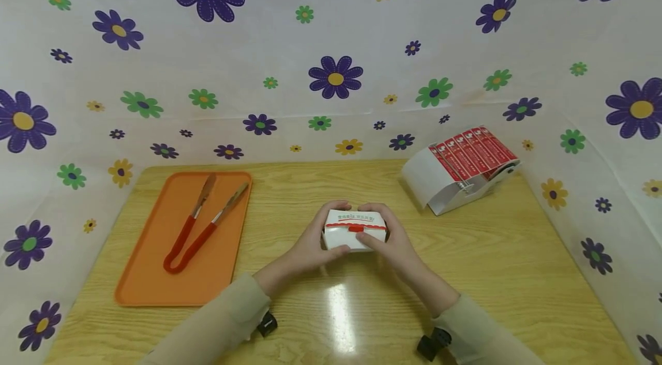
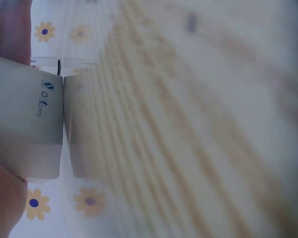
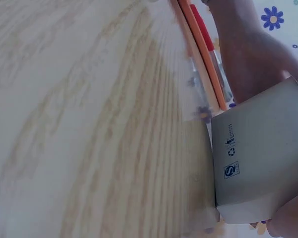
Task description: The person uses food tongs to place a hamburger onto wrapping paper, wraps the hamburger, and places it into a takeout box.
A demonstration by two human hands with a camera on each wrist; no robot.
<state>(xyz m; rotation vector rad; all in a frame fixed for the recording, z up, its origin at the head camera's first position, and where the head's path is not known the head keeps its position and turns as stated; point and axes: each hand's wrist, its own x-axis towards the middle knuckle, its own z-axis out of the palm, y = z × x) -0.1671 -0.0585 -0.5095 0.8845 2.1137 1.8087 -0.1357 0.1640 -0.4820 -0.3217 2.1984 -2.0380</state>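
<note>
A small white box with red trim and a red seal sits on the wooden table near its middle. My left hand grips its left side, fingers curled over the top edge. My right hand grips its right side, thumb across the front. The left wrist view shows the box's white side wall with small blue marks, resting on the wood. In the right wrist view the box shows another white wall with a blue logo.
An orange tray lies at the left with red-handled metal tongs on it. A white dispenser with a strip of red labels stands at the back right. Flowered cloth walls surround the table.
</note>
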